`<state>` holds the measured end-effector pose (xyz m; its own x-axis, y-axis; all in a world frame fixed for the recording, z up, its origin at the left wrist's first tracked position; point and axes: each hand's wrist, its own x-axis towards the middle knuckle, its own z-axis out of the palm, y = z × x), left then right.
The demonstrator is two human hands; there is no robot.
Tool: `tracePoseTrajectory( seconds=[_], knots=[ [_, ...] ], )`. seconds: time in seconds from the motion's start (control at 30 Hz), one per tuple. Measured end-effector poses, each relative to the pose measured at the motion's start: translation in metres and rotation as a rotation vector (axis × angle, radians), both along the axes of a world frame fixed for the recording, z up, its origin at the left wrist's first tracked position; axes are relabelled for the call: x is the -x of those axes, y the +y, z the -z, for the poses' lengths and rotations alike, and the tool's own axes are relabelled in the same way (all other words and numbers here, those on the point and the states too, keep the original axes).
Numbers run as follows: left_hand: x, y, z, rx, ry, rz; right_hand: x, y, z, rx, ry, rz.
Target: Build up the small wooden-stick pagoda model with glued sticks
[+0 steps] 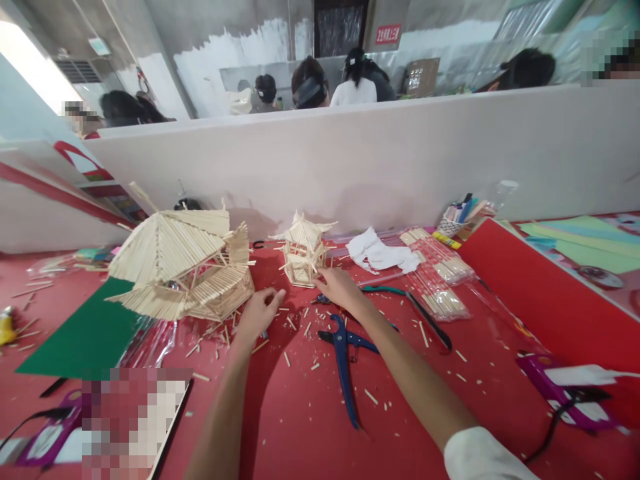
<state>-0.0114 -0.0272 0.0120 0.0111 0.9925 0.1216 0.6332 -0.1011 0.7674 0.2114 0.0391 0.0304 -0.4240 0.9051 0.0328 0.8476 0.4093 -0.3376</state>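
Note:
My left hand (260, 312) rests on the red table (300, 413), fingers curled in a pinch among loose wooden stick bits, just right of a large stick-built pavilion model (180, 267). My right hand (340, 288) reaches to the base of a small stick pavilion (303, 252), fingers bent against it; what they pinch is hidden. Blue-handled pliers (345, 353) lie between my forearms. A second cutter with teal and black handles (415, 310) lies to the right of my right hand.
A green sheet (85, 333) lies under the big model. Bundles of sticks in plastic (440, 273), a white cloth (380, 255) and a pen cup (460, 217) sit at right. A white partition (400, 153) backs the table; other people sit beyond it.

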Motion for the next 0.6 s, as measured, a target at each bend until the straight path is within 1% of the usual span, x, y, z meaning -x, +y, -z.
tracePoseTrajectory(
  seconds=[0.07,0.13,0.2,0.3,0.47,0.53,0.6],
  knots=[
    [0.0,0.001,0.002,-0.016,0.017,0.039,0.001,-0.001,0.001,0.003,-0.021,0.012],
    [0.001,0.002,0.006,-0.048,-0.01,0.058,0.002,-0.003,0.001,-0.005,-0.034,0.014],
    [0.003,0.004,0.01,-0.044,-0.068,0.043,0.003,-0.003,0.001,-0.016,-0.037,0.003],
    [0.007,0.005,0.016,0.015,-0.153,0.02,0.006,-0.005,0.002,-0.034,-0.028,-0.025],
    [0.012,0.006,0.019,-0.036,-0.118,0.046,0.014,-0.01,0.002,-0.045,-0.059,-0.004],
    [0.012,0.006,0.019,-0.014,-0.181,0.04,0.017,-0.011,0.003,-0.047,-0.074,0.017],
    [0.01,0.006,0.017,0.052,-0.295,0.017,0.019,-0.011,0.003,-0.046,-0.083,0.035]
  ],
)
